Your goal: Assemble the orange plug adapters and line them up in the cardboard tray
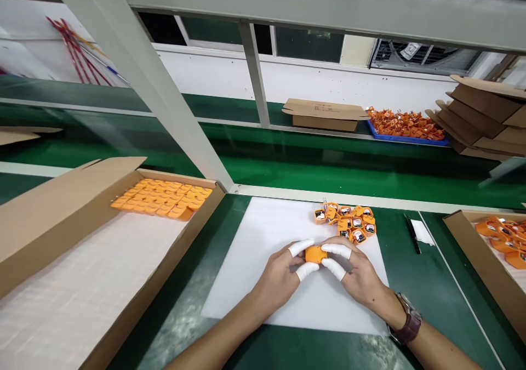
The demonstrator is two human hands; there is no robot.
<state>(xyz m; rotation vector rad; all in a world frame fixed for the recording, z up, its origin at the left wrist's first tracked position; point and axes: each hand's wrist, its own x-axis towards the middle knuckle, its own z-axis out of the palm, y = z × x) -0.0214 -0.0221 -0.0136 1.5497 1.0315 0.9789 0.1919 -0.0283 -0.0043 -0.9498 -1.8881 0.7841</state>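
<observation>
Between my two hands is a small orange plastic case (315,254), held above a white foam sheet (242,271). My left hand (283,271) pinches its left side with thumb and finger. My right hand (355,268) grips the right side the same way. White finger cots cover the thumb and a finger of each hand. Just beyond my right hand lies a cluster of open orange cases (345,222), with white and dark parts showing inside them. What is inside the held case is hidden.
On the left, a cardboard box (164,255) holds rows of orange cases (164,194) on white lining. A black pen (412,233) and white paper (422,232) lie right of the sheet. Another box (472,249) stands far right. Behind the conveyor sits a blue tray (406,137) of orange parts.
</observation>
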